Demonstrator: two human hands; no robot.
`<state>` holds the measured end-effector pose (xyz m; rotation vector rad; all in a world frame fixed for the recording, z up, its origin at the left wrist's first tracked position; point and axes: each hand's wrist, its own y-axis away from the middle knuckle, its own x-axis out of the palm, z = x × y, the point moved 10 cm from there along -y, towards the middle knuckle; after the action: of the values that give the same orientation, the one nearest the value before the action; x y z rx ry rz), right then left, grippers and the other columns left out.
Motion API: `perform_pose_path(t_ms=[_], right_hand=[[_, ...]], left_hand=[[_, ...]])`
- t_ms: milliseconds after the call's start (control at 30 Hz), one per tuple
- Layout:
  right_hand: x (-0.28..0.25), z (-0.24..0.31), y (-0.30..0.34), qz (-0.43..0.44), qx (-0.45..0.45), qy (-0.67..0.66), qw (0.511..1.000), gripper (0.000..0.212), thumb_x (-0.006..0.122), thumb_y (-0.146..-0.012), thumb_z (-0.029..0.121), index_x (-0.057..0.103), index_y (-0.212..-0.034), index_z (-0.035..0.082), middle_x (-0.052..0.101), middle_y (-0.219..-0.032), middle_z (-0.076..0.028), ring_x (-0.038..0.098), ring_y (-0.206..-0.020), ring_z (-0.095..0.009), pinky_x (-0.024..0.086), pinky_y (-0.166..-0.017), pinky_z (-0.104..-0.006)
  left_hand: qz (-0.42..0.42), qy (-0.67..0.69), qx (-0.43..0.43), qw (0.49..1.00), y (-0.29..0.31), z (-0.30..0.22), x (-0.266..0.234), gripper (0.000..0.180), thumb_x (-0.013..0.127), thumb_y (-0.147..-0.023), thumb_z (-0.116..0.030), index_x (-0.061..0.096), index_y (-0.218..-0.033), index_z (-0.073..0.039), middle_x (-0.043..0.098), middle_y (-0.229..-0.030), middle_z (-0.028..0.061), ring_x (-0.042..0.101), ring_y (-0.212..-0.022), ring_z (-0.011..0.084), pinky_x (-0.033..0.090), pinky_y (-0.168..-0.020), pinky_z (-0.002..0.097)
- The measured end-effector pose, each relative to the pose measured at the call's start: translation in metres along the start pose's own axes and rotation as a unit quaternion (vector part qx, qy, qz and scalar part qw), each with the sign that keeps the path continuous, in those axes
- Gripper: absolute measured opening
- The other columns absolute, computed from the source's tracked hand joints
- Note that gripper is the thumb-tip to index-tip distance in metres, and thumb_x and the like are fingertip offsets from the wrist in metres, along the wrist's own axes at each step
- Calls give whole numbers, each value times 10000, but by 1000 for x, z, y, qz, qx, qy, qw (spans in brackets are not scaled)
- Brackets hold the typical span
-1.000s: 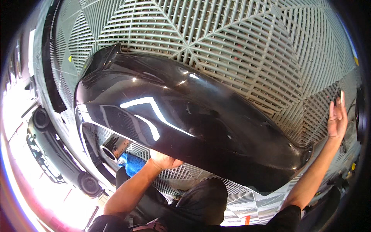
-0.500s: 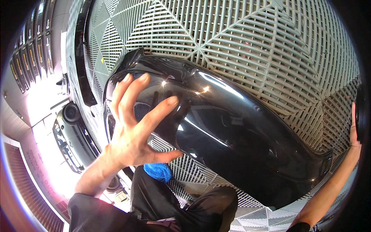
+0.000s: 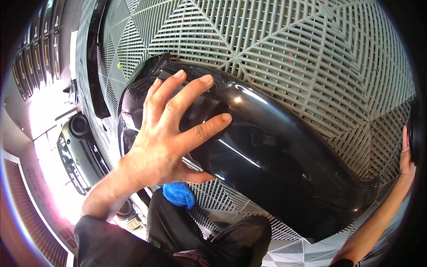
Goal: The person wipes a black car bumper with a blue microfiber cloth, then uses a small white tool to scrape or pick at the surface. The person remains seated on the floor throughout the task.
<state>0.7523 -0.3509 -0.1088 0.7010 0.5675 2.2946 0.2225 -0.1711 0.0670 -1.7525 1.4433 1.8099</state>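
A glossy black car body panel (image 3: pixel 275 164), long and curved, lies across the middle of the view with bright reflections on it. Over its left part my left hand (image 3: pixel 173 124) is spread wide, fingers apart and nothing held. Whether the fingertips touch the surface I cannot tell. At the far right rim my right hand (image 3: pixel 405 155) has its fingers stretched out along the edge of a dark object (image 3: pixel 414 133), which the picture's border mostly cuts off. By my knee sits a crumpled blue cloth (image 3: pixel 179 195).
Grey slatted floor tiles (image 3: pixel 284 58) surround the panel. A long black strip (image 3: pixel 94 66) lies at the left. Beyond it stand a dark vehicle (image 3: pixel 82 153) and a rack of black boxes (image 3: pixel 40 53). My bent legs (image 3: pixel 178 227) are at the near edge.
My left hand has shifted right over the panel, its fingers spreading. The right hand stays by the dark object, its fingers slightly higher in view.
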Motion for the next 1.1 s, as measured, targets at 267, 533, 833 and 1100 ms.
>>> perform_pose_path(t_ms=[267,533,833,1100], right_hand=[[-47,14,-11,-14,-57,42,997,472,501,-1023,59,337,-1448,-67,470,-1391,-141,536,-995,-127,353,-1186,-364],[-46,16,-6,-12,-61,66,996,603,532,-1019,88,267,-1559,59,513,-1355,-100,443,-697,-2,401,-1152,-291],[-7,9,2,72,-23,24,997,615,529,-1011,64,252,-1561,64,592,-1146,-34,524,-727,1,485,-1081,-323],[-17,12,7,13,-15,28,999,649,542,-992,37,230,-1561,47,557,-1119,-19,463,-627,8,507,-1058,-340]], left_hand=[[-35,58,29,997,4,10,-9,824,912,-487,-580,693,-1140,-128,310,-1536,259,248,-1423,490,195,-1132,658],[-210,230,-170,935,-68,184,-45,701,605,-918,-530,417,-1380,-38,331,-1480,208,461,-1303,352,379,-1093,484],[-69,80,-219,970,-186,253,4,1392,442,-655,-978,-81,-1581,-79,-141,-1605,302,-116,-1488,478,51,-1177,668],[-60,5,-214,975,-189,250,7,1388,508,-677,-930,-105,-1570,-62,-105,-1590,340,-66,-1482,508,91,-1197,624]])
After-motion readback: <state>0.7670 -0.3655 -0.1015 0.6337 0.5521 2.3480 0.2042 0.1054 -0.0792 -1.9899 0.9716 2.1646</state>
